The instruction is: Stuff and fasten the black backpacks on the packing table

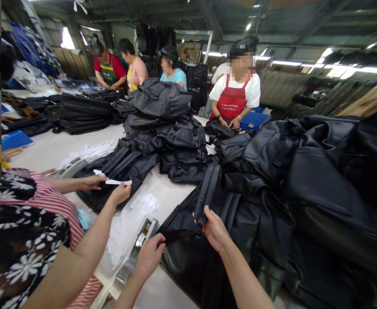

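Observation:
A black backpack (188, 253) lies in front of me with its straps facing up. Between thumb and fingers, my left hand (150, 254) pinches the end of a black webbing strap (177, 235), stretched toward the bag's padded shoulder strap. My right hand (214, 229) is closed around the lower end of that padded shoulder strap (209, 189), by a dark buckle (199, 227). The shoulder strap is lifted off the bag. Whether the webbing passes through the buckle is hard to make out, black on black.
A tape dispenser (133, 253) stands left of my left hand, beside white paper strips (124, 227). At left a co-worker's hands (120, 193) hold a white strip over another backpack (92, 193). Piled black bags (162, 101) fill the middle and right (323, 180). Several people work across the table.

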The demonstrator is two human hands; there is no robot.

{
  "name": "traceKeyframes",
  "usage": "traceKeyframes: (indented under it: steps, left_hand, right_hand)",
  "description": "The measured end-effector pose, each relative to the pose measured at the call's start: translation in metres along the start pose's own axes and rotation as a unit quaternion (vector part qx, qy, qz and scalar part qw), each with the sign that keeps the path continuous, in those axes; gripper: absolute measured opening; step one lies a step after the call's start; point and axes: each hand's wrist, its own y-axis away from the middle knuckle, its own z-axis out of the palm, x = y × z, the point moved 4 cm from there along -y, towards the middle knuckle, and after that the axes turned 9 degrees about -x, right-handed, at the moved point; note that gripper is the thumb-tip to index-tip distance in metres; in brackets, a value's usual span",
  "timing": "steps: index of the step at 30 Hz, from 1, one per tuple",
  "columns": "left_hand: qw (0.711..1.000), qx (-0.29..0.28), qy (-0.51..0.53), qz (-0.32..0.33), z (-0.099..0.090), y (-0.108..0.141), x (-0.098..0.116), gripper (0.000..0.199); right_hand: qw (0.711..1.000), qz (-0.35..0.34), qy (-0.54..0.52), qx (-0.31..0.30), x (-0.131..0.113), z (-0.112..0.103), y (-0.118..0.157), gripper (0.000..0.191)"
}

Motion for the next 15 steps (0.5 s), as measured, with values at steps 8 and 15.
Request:
traceKeyframes:
  steps: [8,15]
  left_hand:
    - [0.992,0.050,-0.090,0.071,-0.009,0.020,0.065,0.020]
    - [0.986,0.031,-0.066,0.147,-0.014,0.017,0.076,0.039]
  right_hand:
    - [0.999,0.017,0.023,-0.024,0.012,0.004,0.000,0.053]
    - [0.999,0.030,-0.020,-0.008,0.021,0.001,-0.003,0.043]
